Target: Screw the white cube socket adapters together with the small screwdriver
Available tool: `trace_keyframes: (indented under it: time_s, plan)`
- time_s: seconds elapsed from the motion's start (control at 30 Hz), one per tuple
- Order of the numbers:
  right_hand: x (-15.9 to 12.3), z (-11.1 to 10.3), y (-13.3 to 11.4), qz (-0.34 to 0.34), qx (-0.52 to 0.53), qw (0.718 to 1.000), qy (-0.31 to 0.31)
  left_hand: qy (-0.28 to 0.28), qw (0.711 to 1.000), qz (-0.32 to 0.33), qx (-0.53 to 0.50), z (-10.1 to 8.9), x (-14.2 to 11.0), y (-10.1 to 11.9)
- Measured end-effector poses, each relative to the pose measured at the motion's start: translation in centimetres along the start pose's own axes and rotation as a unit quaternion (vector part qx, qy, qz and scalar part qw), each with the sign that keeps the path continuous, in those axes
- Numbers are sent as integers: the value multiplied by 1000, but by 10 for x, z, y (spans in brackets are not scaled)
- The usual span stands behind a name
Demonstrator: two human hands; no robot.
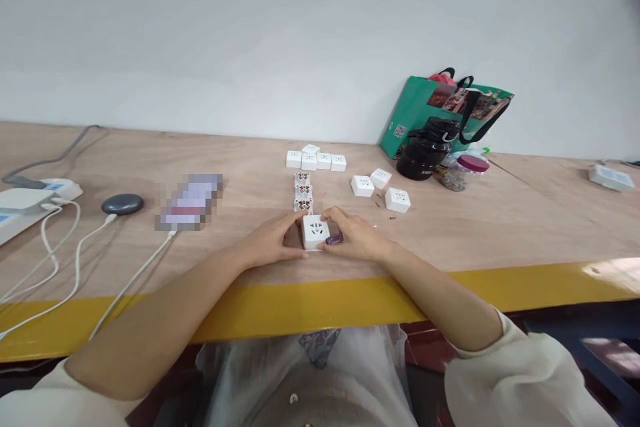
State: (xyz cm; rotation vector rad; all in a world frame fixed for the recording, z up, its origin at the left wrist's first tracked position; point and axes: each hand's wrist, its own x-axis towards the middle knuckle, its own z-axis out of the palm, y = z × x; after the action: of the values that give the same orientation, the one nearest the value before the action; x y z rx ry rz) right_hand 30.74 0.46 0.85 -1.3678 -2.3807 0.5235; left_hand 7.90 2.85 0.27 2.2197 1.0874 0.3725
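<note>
Left and right hands closed around one white socket block near the yellow edge of a wooden table (250, 180), the left hand (270, 241) gripping its left side and the right hand (354, 235) its right. A slim purple object (334, 239) sat in the right hand's grasp as well, its tip hidden. The white socket block (315, 230) lay between the hands, slotted face up. Just beyond it, three open pieces (303, 191) stood in a column, copper-coloured parts exposed. Small dark bits (393, 218), possibly screws, were scattered to the right, near three closed blocks (363, 186); five more blocks (309, 161) clustered farther back. Judging by their covers, those eight appeared complete, while the three open pieces remained uncovered; whether the held block was fastened underneath could not be told. A black flask (423, 159) stood behind, before a green bag (413, 103) near the wall.
</note>
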Motion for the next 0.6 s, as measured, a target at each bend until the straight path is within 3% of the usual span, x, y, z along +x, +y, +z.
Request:
trace_keyframes:
  time_s: [0.47,0.53,0.6]
  plan:
    - [-2,-2,-3,-44,8,998,-46,1,1000,-4,-15,2,0,4]
    - [0,-7,1,-63,28,997,-30,-1,1000,-9,-19,3,0,3]
    - [2,-18,10,-53,41,997,34,0,1000,0,-12,3,0,1]
